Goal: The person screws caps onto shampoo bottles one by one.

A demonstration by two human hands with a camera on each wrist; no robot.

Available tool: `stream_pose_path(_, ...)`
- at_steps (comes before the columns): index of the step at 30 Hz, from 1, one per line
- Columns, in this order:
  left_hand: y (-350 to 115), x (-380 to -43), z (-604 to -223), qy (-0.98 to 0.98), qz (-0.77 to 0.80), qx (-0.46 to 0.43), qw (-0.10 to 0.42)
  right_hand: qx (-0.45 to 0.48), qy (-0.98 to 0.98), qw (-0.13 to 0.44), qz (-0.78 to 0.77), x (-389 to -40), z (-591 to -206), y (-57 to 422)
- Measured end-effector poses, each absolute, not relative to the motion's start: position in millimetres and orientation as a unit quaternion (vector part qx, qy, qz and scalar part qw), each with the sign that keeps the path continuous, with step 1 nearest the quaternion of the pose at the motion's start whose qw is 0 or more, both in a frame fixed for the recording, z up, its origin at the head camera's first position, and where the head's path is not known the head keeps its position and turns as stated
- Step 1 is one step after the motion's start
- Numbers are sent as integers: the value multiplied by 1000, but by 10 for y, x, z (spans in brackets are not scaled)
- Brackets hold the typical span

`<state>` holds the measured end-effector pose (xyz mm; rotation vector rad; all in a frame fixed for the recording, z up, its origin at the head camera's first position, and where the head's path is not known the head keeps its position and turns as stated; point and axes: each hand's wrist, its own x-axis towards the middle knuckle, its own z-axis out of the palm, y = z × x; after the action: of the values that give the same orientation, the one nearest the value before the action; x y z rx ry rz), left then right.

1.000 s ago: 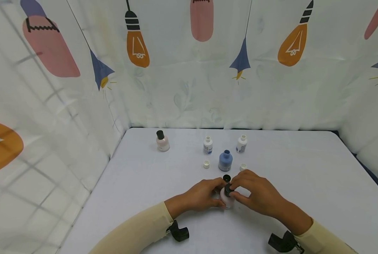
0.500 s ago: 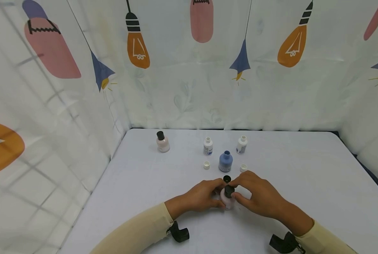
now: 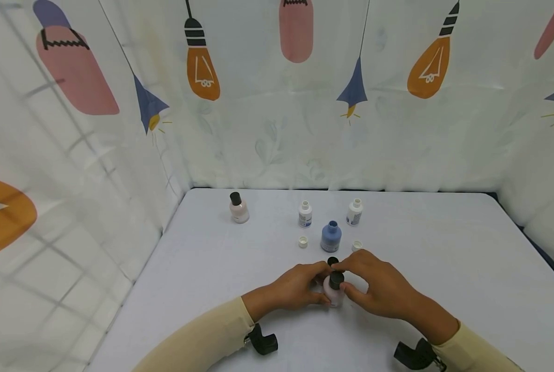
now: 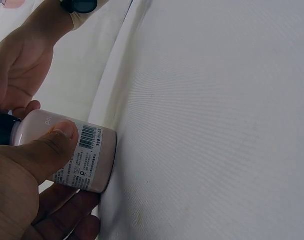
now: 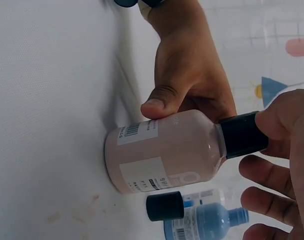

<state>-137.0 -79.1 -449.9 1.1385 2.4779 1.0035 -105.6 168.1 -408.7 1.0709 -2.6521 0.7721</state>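
Observation:
My left hand (image 3: pixel 297 285) grips the body of a pale pink bottle (image 4: pixel 99 150), thumb on its label and fingers round the far side. The bottle stands upright on the white table, topped with a black cap (image 5: pixel 242 135). At that cap, my right hand (image 3: pixel 379 283) pinches with thumb and index finger. Its other fingers are spread free beside the cap in the right wrist view. Just behind the bottle is a loose black cap (image 5: pixel 164 206), partly hidden by my hands in the head view. Beyond it stands an uncapped blue bottle (image 3: pixel 331 237).
Two small uncapped white bottles, a left one (image 3: pixel 305 214) and a right one (image 3: pixel 354 212), stand farther back. A white cap (image 3: pixel 302 242) lies left of the blue bottle, another (image 3: pixel 356 246) to its right. At back left is a capped pink bottle (image 3: pixel 239 208). Printed fabric (image 3: pixel 277 129) encloses the table.
My right index finger and thumb have shifted round the black cap, which shows more plainly now. The left hand and the pink bottle stay in place.

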Motion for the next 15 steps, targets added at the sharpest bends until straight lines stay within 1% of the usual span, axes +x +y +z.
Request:
stream_pose_path(3, -790, -1369, -4493, 847, 344, 389, 117, 360, -893, 85, 256, -1059, -4097, 1677)
stream_pose_path(10, -781, -1362, -4483, 848, 345, 384, 118, 342, -897, 99, 262, -1071, -4139, 1667)
stream_pose_path(15, -782, -1362, -4488, 847, 348, 383, 120, 340, -900, 91, 259, -1064, -4131, 1673)
